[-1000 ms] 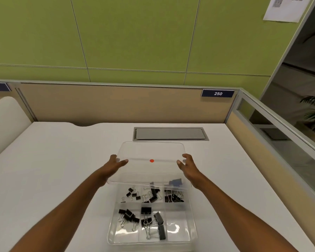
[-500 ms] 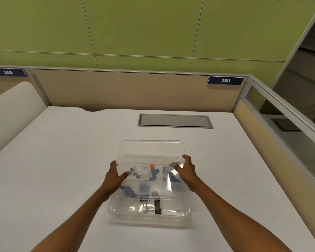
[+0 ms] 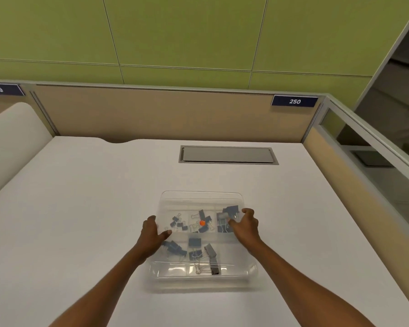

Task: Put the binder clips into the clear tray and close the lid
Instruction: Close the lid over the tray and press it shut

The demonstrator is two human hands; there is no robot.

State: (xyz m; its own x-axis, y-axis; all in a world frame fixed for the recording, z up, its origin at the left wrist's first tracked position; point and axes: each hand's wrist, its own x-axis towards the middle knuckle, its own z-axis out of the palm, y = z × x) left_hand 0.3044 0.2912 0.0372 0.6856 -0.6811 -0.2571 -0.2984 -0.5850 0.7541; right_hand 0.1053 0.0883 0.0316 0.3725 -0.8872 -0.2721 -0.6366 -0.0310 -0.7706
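Plainly, left hand (image 3: 151,234) and right hand (image 3: 246,226) pinch glossy clear lid (image 3: 201,201).

— Is there any writing to read here?

— Two numbers. At the far right, a dark blue plate (image 3: 294,101) on the top edge of the beige partition (image 3: 165,114) reads "250" in white slanted figures.

— And the other?

— At the far left, a second blue plate (image 3: 0,89) sits at the same height. It reads "249" in white, somewhat blurred but legible.

— Is there anything nearer?

— Only a small orange dot (image 3: 202,223) on the clear lid (image 3: 201,197), which is a plain round mark.
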